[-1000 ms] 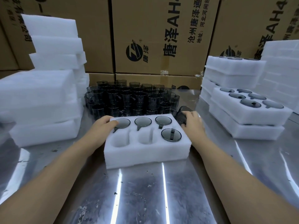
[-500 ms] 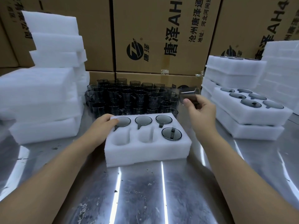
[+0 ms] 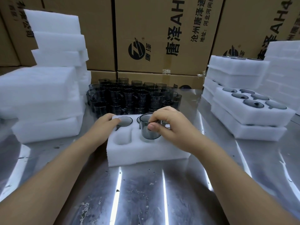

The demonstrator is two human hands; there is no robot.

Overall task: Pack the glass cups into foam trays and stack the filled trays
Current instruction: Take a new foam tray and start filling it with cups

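White foam makes up the foam tray (image 3: 146, 153) that sits in front of us on the stainless steel table (image 3: 146, 192), its long side facing us. Our right hand (image 3: 172, 127) pinches a smoky grey glass cup (image 3: 148, 133) near its rim, thumb on the near side and fingers curled over the far side. The cup is upright, its base down in the near middle pocket, and most of its body stands above the foam. Our left hand (image 3: 105, 125) lies on the tray's far left corner with the fingers relaxed and nearly straight, grasping nothing. Its fingertips reach the edge of a seated cup (image 3: 125, 121) in the far left pocket. The near left pocket (image 3: 121, 138) is bare foam, and our right hand hides the pockets on the right. Just behind the tray stands a dense cluster of loose cups (image 3: 129, 98), stacked in layers. To our right is a stack of filled trays (image 3: 253, 114), the top one showing six grey cups sunk in its pockets. To our left rise piles of plain foam blocks (image 3: 40, 95). Printed cardboard cartons (image 3: 162, 38) form a wall along the back.
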